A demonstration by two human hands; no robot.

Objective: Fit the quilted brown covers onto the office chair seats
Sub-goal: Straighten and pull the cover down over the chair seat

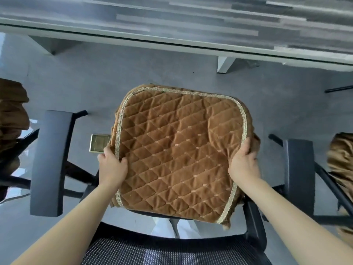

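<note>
I am leaning over the backrest (172,249) of the chair and working the cover (177,153) down onto the seat. My left hand (112,167) is gripping the cover's left edge, thumb on the quilted top and fingers curled under the trim (116,131). My right hand (243,161) is gripping the right edge the same way, bunching the skirt of the fabric beneath it. Both hands are closed on the cloth, set apart by the whole width of the seat.

To my mind, the far edge looks already hooked over the front of the seat, so the job now is to be pulling evenly toward myself and down, both sides together, so the trim is following the seat's outline rather than slewing. I should be keeping my fingers under the elastic hem and rolling it over the seat's sides, then walking my hands back toward the near corners. The near right corner (223,220) is hanging loose and off the seat, so that one wants tucking last, with the quilting smoothed flat from the middle outward.

The cover is lying between my hands, over the seat, with the armrests (50,161) standing well apart on either side. More brown fabric (11,115) is showing at the left and right edges of view; I cannot tell whether those are chairs already covered.
</note>
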